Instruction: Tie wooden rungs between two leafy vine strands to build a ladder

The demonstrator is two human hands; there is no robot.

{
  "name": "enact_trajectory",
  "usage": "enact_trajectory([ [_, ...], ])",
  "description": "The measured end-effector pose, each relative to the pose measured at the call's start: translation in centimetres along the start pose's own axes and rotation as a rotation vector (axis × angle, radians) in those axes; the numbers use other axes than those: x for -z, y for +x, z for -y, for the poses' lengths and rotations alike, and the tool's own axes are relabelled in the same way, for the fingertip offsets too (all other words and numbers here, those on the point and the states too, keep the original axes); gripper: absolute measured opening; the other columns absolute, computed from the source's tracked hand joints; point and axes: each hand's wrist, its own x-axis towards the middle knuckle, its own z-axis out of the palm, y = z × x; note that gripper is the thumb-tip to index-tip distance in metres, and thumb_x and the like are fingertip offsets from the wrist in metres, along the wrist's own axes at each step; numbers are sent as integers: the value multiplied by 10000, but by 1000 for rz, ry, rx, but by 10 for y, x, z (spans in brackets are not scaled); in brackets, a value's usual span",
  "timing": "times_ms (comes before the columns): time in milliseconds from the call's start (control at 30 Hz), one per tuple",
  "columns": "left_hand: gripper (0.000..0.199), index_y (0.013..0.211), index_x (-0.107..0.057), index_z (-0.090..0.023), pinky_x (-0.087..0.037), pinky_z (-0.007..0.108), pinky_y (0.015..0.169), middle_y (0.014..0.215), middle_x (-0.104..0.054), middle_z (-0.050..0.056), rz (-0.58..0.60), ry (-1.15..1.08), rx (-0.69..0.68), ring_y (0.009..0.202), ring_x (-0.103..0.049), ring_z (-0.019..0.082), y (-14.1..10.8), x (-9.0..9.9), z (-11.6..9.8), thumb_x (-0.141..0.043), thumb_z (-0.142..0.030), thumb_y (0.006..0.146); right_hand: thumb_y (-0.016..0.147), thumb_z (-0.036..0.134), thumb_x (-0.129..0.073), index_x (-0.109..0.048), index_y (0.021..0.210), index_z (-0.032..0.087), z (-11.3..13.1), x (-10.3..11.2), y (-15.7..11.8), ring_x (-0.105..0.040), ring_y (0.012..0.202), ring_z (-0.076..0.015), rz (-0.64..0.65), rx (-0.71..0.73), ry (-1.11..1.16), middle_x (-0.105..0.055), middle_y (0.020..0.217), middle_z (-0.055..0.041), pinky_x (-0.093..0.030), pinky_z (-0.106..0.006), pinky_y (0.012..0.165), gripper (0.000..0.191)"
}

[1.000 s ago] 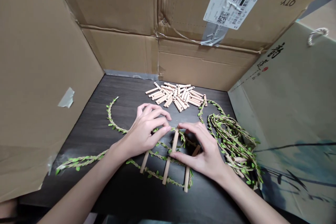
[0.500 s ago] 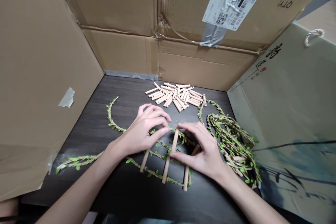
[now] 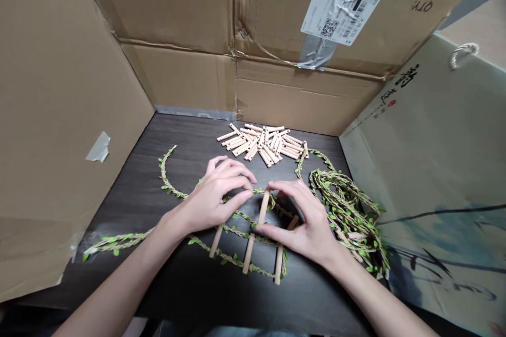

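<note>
My right hand holds a wooden dowel lengthwise between thumb and fingertip. The dowel tilts up from the leafy rope. My left hand has thumb and index finger closed on a leafy rope, close to the dowel's upper end. Below the hands, wooden rungs lie across lengths of twisted rope with green leaves, like a small ladder. A left rung is partly covered by my left hand, and a right rung lies below my right hand. Whether the rope passes through the held dowel, I cannot tell.
A pile of drilled wooden dowels lies at the back. Coiled leafy rope fills the right side. Cardboard walls stand left and behind, and a pale paper bag stands right. Rope ends stretch out left.
The view has shifted slightly. Both hands keep nearly the same pose, and the dowel stays in my right hand.
</note>
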Motion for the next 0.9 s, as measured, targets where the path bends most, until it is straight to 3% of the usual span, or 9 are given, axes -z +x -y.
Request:
enact_trajectory([
  [100,140,1037,-672,-240,-154,473,1193,1161,-722,-7,0,-29,-6,1198,-559,205,-1,-8,-4,-543,-293,1030,791,383,-884,-552,1376,254,0,-1,0,-647,1024,-238,12,14,10,-704,1167,-68,-528,-398,896,685],
  [200,186,939,-655,-223,-159,460,1184,1108,-728,-17,-3,-40,-18,1159,-569,190,0,-12,-5,-507,-256,1046,801,377,-876,-544,1389,262,0,-2,-1,-650,1017,-237,16,22,13,-707,1170,-65,-531,-400,888,684],
  [400,227,871,-641,-210,-208,445,1156,1109,-725,-5,-40,-47,-6,1128,-578,196,1,-3,-2,-500,-259,1041,787,389,-885,-557,1366,258,-1,-3,-1,-642,1000,-230,15,0,7,-706,1154,-58,-536,-392,867,678],
  [567,168,975,-671,-236,-176,455,1175,1117,-737,-19,-10,-55,-2,1151,-583,196,1,-8,-4,-518,-266,1037,799,368,-879,-544,1379,255,0,-4,-2,-635,1007,-229,26,9,26,-701,1172,-63,-529,-389,875,679],
  [767,243,874,-666,-214,-206,459,1157,1114,-739,4,-41,-31,4,1146,-583,210,-1,-2,1,-495,-268,1037,785,378,-888,-549,1367,259,0,-2,-2,-631,981,-228,23,-4,16,-705,1155,-54,-521,-388,868,683],
  [900,152,971,-690,-231,-191,471,1178,1116,-742,-1,-30,-17,3,1146,-591,212,-1,-2,0,-552,-281,1011,796,371,-882,-540,1380,256,0,-2,-1,-628,985,-222,28,3,20,-701,1161,-56,-517,-382,869,687],
])
